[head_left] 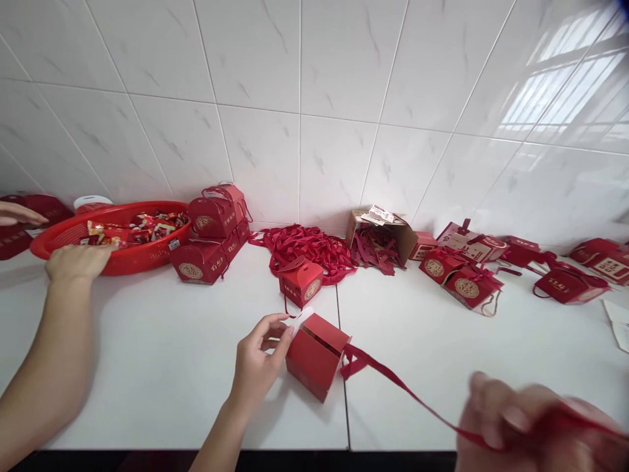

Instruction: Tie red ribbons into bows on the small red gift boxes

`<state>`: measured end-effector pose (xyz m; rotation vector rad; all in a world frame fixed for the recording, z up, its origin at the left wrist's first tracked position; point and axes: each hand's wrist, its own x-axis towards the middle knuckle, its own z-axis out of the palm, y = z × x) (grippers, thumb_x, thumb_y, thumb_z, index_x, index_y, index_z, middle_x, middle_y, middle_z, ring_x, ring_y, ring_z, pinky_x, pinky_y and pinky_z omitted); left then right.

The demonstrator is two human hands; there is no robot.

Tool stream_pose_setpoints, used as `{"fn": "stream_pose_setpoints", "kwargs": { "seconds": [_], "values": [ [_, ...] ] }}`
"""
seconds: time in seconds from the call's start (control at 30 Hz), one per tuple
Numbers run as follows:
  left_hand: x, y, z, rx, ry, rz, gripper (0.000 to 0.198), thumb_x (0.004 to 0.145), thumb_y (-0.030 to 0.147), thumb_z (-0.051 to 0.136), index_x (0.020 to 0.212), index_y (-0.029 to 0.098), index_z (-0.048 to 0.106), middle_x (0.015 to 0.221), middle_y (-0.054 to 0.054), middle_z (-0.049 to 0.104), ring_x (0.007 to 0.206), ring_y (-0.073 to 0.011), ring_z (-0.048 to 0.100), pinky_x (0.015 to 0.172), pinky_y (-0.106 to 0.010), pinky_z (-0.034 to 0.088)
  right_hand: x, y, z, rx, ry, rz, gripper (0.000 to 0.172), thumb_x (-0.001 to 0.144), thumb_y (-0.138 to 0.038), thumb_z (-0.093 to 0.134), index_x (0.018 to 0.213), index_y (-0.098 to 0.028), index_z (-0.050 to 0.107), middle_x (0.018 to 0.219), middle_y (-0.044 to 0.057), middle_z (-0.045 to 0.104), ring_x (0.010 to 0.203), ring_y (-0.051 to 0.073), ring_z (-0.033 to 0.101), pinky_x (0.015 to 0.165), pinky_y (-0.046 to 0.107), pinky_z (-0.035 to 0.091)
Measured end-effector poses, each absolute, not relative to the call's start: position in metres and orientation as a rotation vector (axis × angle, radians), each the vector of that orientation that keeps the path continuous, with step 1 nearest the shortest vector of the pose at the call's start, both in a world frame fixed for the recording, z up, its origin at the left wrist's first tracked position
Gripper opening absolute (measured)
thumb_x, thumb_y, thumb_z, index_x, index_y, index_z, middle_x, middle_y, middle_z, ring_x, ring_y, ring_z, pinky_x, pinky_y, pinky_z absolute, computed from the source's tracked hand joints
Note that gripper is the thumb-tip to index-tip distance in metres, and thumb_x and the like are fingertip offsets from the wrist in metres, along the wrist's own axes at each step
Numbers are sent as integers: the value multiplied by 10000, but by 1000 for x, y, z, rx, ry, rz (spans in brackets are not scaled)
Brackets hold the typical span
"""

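A small red gift box [314, 367] stands on the white table in front of me, its top panels parted by a narrow gap. My left hand [260, 357] pinches the box's white flap at the left side. From the box's right side a dark red ribbon [403, 387] stretches toward the lower right. My right hand [525, 419], blurred, is closed around that ribbon near the front edge of the table. Just behind the box sits a smaller finished-looking red box [301, 282] with a cord.
A tangled pile of red ribbon [314, 246] lies by the wall beside an open cardboard carton [405, 239]. Stacked red boxes [216, 216] stand left, more red boxes [466, 288] right. Another person's hand [78, 262] touches a red basket [132, 262] of wrapped sweets.
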<state>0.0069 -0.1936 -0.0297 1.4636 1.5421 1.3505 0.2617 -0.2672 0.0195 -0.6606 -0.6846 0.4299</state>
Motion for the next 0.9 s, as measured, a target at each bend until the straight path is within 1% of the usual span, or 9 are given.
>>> {"fn": "stream_pose_setpoints", "kwargs": {
  "seconds": [0.07, 0.17, 0.27, 0.33, 0.47, 0.67, 0.9],
  "values": [
    [7, -194, -30, 1404, 1509, 1355, 287, 807, 428, 629, 975, 196, 611, 806, -19, 645, 744, -156, 630, 635, -229, 525, 244, -254, 17, -725, -699, 698, 63, 875, -304, 595, 895, -244, 598, 625, -24, 517, 444, 95, 424, 410, 218, 309],
    [7, -196, -30, 1310, 1447, 1356, 300, 797, 431, 633, 972, 190, 600, 808, -20, 633, 754, -156, 619, 635, -225, 513, 215, -226, 5, -834, -841, 1111, 189, 857, -376, 614, 783, -214, 551, 651, -14, 555, 485, 100, 468, 458, 224, 353],
    [9, -199, -29, 1252, 1401, 1351, 299, 788, 422, 638, 962, 184, 591, 815, -22, 628, 761, -156, 614, 652, -229, 506, 193, -201, -8, -926, -1052, 1406, 281, 866, -431, 576, 726, -196, 511, 618, -28, 503, 507, 93, 422, 486, 220, 332],
    [9, -201, -30, 1242, 1371, 1338, 304, 795, 417, 630, 982, 182, 582, 812, -20, 623, 749, -153, 609, 657, -234, 498, 184, -192, -13, -962, -1234, 1510, 288, 870, -419, 555, 706, -191, 491, 605, -37, 471, 515, 91, 395, 496, 221, 313],
    [10, -203, -32, 1241, 1334, 1324, 297, 815, 402, 610, 1013, 185, 565, 804, -14, 617, 731, -147, 601, 654, -239, 486, 178, -188, -17, -1052, -1543, 1466, 264, 889, -376, 514, 715, -177, 506, 627, -28, 464, 564, 103, 389, 525, 232, 295],
    [11, -207, -32, 1214, 1293, 1350, 268, 808, 373, 619, 993, 184, 573, 779, -1, 609, 724, -133, 587, 658, -225, 477, 179, -188, -15, -987, -1595, 1548, 253, 904, -392, 495, 772, -179, 527, 660, -29, 452, 579, 106, 378, 545, 240, 292],
    [11, -211, -29, 1193, 1291, 1356, 273, 793, 370, 628, 982, 183, 564, 739, 12, 593, 663, -125, 569, 634, -233, 476, 179, -187, -14, -1152, -1654, 1434, 251, 882, -360, 479, 705, -181, 498, 645, -23, 470, 588, 113, 395, 543, 232, 311]
  ]
}}
